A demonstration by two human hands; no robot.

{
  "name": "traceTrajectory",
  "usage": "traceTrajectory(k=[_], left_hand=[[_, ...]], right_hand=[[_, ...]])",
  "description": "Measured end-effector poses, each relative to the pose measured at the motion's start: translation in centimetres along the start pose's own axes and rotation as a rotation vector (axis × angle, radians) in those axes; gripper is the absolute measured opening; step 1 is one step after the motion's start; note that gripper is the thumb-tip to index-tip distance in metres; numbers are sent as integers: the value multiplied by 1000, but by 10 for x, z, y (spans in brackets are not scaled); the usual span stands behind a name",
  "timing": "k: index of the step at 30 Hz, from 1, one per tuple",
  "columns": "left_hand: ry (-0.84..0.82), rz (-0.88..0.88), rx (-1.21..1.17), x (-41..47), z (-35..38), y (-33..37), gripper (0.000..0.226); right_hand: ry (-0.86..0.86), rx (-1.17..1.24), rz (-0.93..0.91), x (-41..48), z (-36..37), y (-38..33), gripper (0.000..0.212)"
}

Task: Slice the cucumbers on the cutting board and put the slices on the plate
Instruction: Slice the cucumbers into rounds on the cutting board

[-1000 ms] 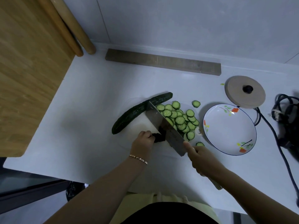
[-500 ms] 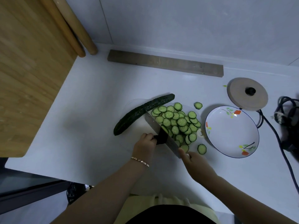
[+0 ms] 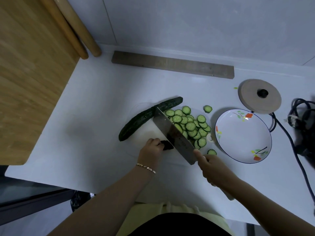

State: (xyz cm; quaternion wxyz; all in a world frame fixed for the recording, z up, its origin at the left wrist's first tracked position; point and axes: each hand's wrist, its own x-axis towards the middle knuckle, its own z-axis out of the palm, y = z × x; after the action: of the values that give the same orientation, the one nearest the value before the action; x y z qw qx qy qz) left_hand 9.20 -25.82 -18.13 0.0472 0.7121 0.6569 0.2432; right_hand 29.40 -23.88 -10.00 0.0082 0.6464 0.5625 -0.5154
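Note:
A whole dark cucumber [image 3: 146, 117] lies slantwise on the pale cutting board [image 3: 150, 128]. Right of it sits a heap of several cucumber slices [image 3: 190, 126]. My left hand [image 3: 150, 151] pinches a short dark cucumber stub [image 3: 167, 145] against the board. My right hand [image 3: 214, 169] grips the handle of a cleaver [image 3: 173, 136], forefinger along the blade. The blade stands just right of the stub. The white flowered plate [image 3: 242, 135] sits to the right with nothing on it.
Two stray slices, one [image 3: 208, 109] above the heap and another [image 3: 211, 152] beside the plate, lie on the counter. A round wooden lid [image 3: 260, 97] and black cables [image 3: 305, 123] are at right. A wooden strip [image 3: 172, 64] lies along the wall; a wooden board [image 3: 30, 74] fills the left.
The cleaver went down through the stub half a second ago, then came back up and tilted. The stub in my left hand is a little shorter.

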Motion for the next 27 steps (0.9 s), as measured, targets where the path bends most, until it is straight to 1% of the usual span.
traceTrajectory(k=[3,5,9,11,13,15,17,18,20,22,23,27], left_hand=[[-23,-7,-1,0,1,0,30],[-36,-20,21,1,1,1,34],[-50,-27,30,1,1,1,34],[-36,-28,24,1,1,1,27],[-19,-21,19,-1,2,0,8],[3,-34,-6,0,4,0,25],[2,-43,-15,3,5,3,30],[10,-42,-5,4,5,5,25],[-2,-42,8,5,4,7,7],[-44,-44,24,4,3,9,28],[-56,-44,43,5,2,10,33],[-61,-30,79,6,-1,11,37]], right_hand=[[-5,-53,-17,0,-1,-2,55],[-9,-72,-14,0,0,-3,56],[-7,-143,-25,5,12,0,56],[25,-158,-53,8,20,2,55],[36,-98,-57,10,26,6,56],[32,39,-17,12,29,10,55],[9,172,60,12,26,11,52],[-3,223,92,11,22,11,51],[-16,252,106,7,13,9,50],[-12,224,98,3,4,8,51],[-8,204,93,1,1,7,52],[-9,116,52,-3,-4,1,54]])
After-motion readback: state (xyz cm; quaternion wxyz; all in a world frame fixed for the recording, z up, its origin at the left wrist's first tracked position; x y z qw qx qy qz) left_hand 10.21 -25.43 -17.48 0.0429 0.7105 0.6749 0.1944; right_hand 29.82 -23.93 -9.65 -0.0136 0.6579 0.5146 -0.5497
